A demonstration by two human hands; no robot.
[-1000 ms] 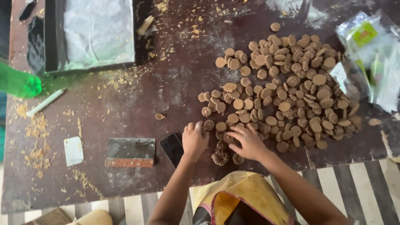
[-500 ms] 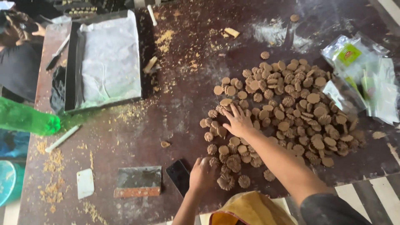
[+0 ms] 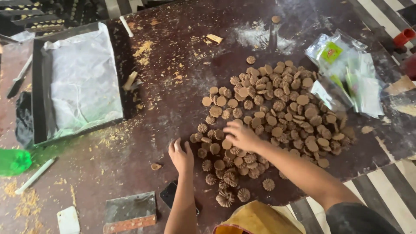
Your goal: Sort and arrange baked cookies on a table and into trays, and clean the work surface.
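1. Biscuits: a big loose heap of small round brown ridged ones lies right of centre in the frame, spread flat on the dark tabletop, thinning towards the lower middle where single ones sit apart, within easy reach of both hands.
2. The right hand rests palm down on the near edge of the heap, fingers curved over a few biscuits; whether the grip is closed on one I cannot tell, since the fingertips are hidden.
3. The left hand lies flat on the bare tabletop just left of the heap's lower edge, fingers apart and holding nothing, as if steadying.
4. A black phone lies under the left forearm at the lower middle.
5. A flat scraper lies at the lower left, beside scattered crumbs.
6. A dark tray lined with pale paper sits at the upper left, well apart from the heap.
7. Clear plastic bags lie at the upper right, touching the heap's far side.
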